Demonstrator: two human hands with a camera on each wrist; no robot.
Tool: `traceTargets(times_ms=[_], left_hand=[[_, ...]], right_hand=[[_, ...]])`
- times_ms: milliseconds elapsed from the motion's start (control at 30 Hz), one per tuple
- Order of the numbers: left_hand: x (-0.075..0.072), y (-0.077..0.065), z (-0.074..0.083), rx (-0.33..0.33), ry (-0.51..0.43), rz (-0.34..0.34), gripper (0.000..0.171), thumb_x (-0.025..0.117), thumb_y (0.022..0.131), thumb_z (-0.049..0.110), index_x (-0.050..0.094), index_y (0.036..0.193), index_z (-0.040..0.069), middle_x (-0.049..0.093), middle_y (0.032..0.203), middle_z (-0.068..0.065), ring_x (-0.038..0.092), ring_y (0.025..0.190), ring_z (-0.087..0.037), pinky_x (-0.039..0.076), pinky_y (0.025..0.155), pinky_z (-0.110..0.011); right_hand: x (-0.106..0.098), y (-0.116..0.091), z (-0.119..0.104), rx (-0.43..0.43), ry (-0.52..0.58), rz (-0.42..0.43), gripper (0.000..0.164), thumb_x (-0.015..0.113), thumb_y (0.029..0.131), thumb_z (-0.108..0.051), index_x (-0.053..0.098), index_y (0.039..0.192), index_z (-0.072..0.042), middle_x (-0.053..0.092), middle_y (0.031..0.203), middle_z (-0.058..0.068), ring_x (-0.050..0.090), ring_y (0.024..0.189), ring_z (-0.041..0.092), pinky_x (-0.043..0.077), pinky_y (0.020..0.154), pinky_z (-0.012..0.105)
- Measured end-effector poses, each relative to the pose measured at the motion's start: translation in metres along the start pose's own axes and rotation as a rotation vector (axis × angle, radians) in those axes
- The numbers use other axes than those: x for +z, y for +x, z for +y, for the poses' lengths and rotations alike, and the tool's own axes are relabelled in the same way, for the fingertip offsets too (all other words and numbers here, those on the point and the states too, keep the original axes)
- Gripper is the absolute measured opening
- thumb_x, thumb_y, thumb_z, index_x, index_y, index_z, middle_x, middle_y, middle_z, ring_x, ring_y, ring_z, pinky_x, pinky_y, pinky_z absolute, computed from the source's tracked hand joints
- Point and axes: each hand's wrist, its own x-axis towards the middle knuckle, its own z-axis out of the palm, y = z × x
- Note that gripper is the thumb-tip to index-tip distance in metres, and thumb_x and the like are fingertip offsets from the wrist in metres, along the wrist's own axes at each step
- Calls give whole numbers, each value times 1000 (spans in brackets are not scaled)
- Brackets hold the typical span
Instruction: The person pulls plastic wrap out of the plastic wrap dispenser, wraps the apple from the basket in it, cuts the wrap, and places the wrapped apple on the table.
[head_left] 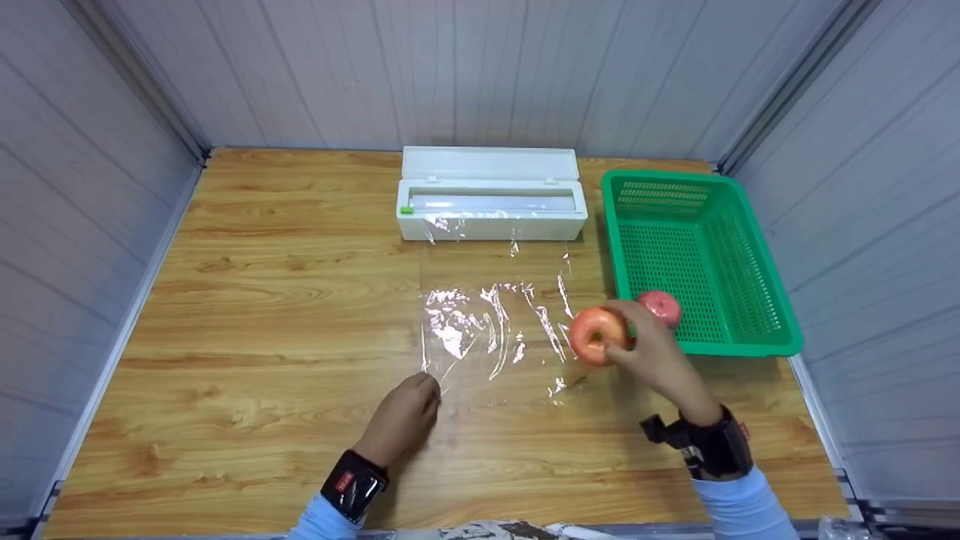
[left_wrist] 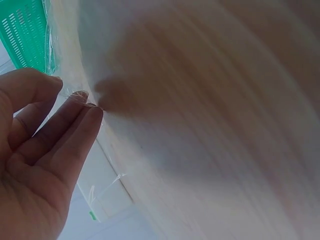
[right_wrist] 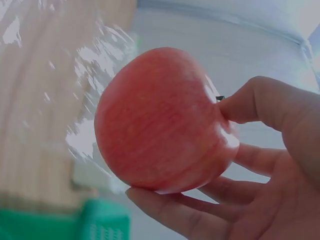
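My right hand (head_left: pixel 657 358) holds a red apple (head_left: pixel 589 324) beside the right edge of a clear sheet of plastic wrap (head_left: pixel 491 322). In the right wrist view the thumb presses near the stem of the apple (right_wrist: pixel 160 120), and the fingers support it from the other side. The sheet runs toward me from a white dispenser box (head_left: pixel 491 229) whose lid stands raised, with the roll inside. My left hand (head_left: pixel 397 420) pinches the sheet's near left corner; the left wrist view shows crumpled film (left_wrist: pixel 80 95) at the fingertips.
A green plastic basket (head_left: pixel 735 349) stands at the right, with a second apple (head_left: pixel 660 306) in its near left corner. A green piece (head_left: pixel 406 211) sits at the box's left end. Pale panel walls (head_left: pixel 480 75) enclose the wooden table (head_left: pixel 262 337) at the back and sides.
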Motion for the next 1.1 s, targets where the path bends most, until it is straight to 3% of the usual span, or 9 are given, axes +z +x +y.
traceTargets(times_ms=[333, 533, 800, 1100], left_hand=[[1, -1, -2, -4, -4, 17, 8, 58, 84, 4, 59, 80, 11, 56, 80, 2, 56, 73, -12, 50, 66, -27], [2, 0, -1, -13, 9, 13, 8, 58, 85, 4, 58, 79, 11, 56, 79, 3, 55, 72, -12, 50, 65, -26], [1, 2, 1, -2, 9, 11, 9, 59, 83, 3, 58, 78, 10, 56, 80, 1, 55, 74, -13, 49, 67, -28], [1, 0, -1, -12, 8, -2, 7, 59, 84, 5, 58, 80, 10, 57, 81, 1, 56, 74, -13, 50, 68, -29]], right_hand=[[65, 18, -2, 2, 133, -152, 55, 65, 70, 0, 55, 123, -4, 61, 112, 12, 56, 94, 25, 49, 76, 32], [96, 28, -1, -9, 185, -147, 49, 63, 71, 0, 56, 119, -2, 62, 110, 13, 57, 93, 24, 49, 77, 32], [118, 30, -4, 17, 267, -240, 45, 62, 74, -1, 55, 119, -3, 61, 115, 14, 59, 103, 28, 51, 85, 38], [128, 34, 2, 79, 265, -227, 42, 59, 80, -4, 54, 121, -4, 61, 119, 15, 57, 112, 32, 48, 95, 43]])
